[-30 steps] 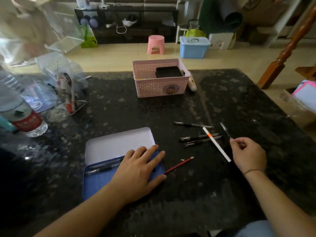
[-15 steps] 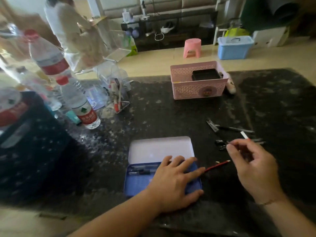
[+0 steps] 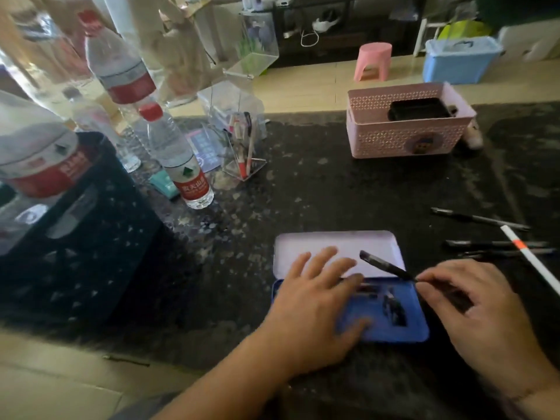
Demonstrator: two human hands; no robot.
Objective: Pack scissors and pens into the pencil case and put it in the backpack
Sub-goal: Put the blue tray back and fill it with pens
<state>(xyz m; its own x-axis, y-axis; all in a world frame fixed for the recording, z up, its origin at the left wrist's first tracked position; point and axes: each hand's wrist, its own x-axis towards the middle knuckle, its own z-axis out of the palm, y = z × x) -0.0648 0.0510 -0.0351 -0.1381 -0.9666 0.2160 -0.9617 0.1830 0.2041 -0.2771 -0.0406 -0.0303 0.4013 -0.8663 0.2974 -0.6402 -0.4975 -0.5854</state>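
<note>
Packing is partway: open blue pencil case (image 3: 394, 331) near the tabletop's (image 3: 333, 192) front edge, left hand (image 3: 315, 301) flat on it; right hand (image 3: 472, 310) pinches a black pen (image 3: 383, 265) above. Pens (image 3: 481, 219) wait right; backpack (image 3: 75, 237) left.

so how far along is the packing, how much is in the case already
Done: the open blue metal pencil case already holds a few dark items in its tray; which ones is too blurred to tell.
In hand: the right hand holds a black pen over the tray, while the left hand rests on the case.
Left: three dark pens and a white stick with an orange band lie on the black speckled table. Case not closed.
</note>
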